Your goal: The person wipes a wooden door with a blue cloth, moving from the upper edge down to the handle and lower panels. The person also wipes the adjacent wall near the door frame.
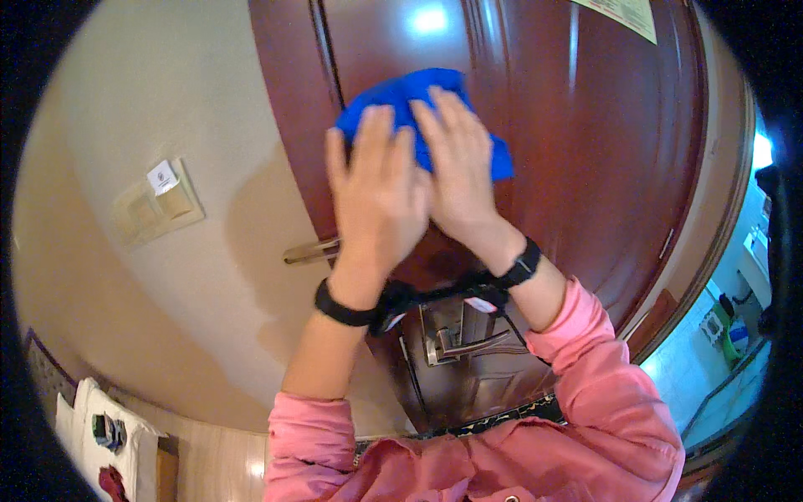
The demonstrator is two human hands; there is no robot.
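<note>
A blue cloth (pixel 401 94) lies against the upper part of a dark red wooden door (pixel 564 176). My left hand (pixel 379 182) presses on its lower left part, fingers spread and pointing up. Beside it, my right hand (pixel 455 157) rests flat on the cloth's right part, and the two hands touch or nearly touch near the thumbs. Black bands with devices sit on both wrists. Below the hands a metal lever handle (pixel 464 344) is mounted on the door. Part of the cloth is hidden under my fingers.
Another metal handle or latch (pixel 310 251) juts out left of my left wrist. A wall switch plate (pixel 188 201) with a card in it is on the beige wall. A white-covered bed or table (pixel 141 452) holds small items at lower left. A blue-lit room opens at right.
</note>
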